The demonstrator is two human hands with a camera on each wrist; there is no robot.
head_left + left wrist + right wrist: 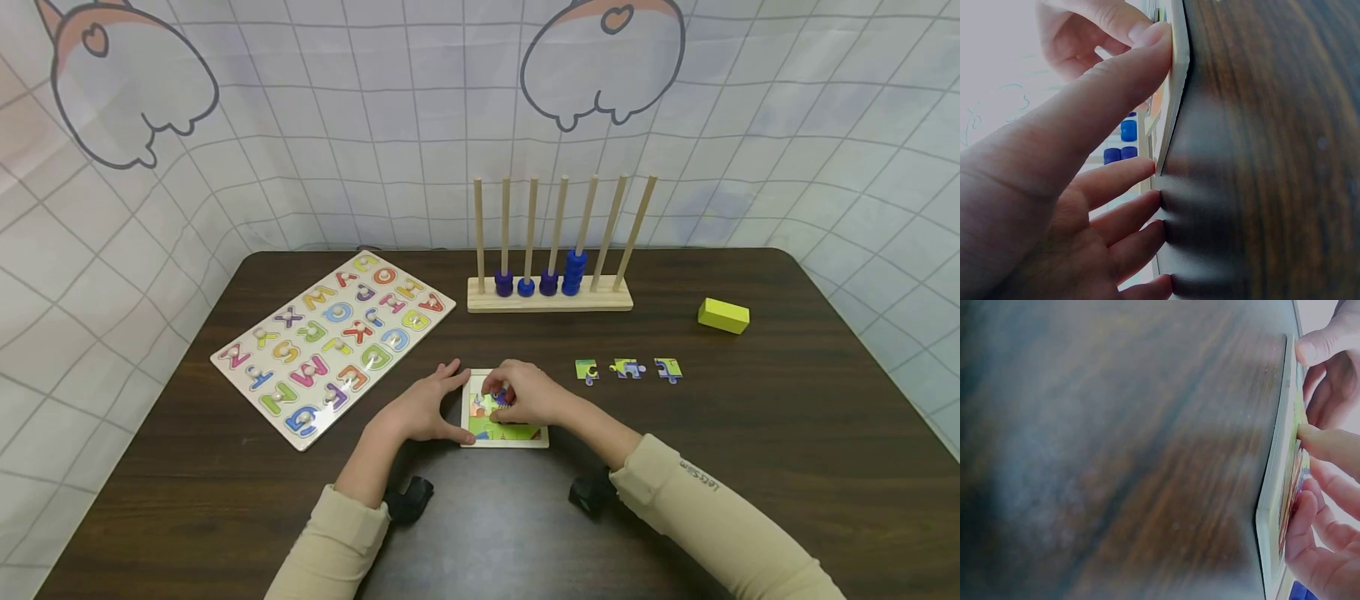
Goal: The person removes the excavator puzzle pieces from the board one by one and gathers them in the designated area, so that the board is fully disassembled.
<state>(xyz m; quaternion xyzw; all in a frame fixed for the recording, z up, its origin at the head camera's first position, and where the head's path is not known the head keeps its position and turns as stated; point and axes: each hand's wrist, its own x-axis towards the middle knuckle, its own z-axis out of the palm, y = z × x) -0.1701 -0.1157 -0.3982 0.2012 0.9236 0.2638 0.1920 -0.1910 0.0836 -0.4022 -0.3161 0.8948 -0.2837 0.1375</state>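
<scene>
A small wooden jigsaw tray (543, 444) with a pale frame and a green picture lies flat on the table. My left hand (431, 408) is at its left side, fingers spread, thumb tip on the near frame edge and other fingertips down by the tabletop. Over the tray, my right hand (534, 395) has curled fingers and thumb around a colourful puzzle piece (501, 399) at the picture's surface; the fingers partly hide it. Three loose jigsaw pieces, the left one (587, 369), the middle one (627, 368) and the right one (667, 368), lie right of the tray.
A white alphabet peg board (333, 350) lies slanted at the left. At the back stands a wooden rod stand (551, 305) with blue and purple beads on some rods. A yellow block (723, 316) is at the far right. A tiled-pattern cloth surrounds the table.
</scene>
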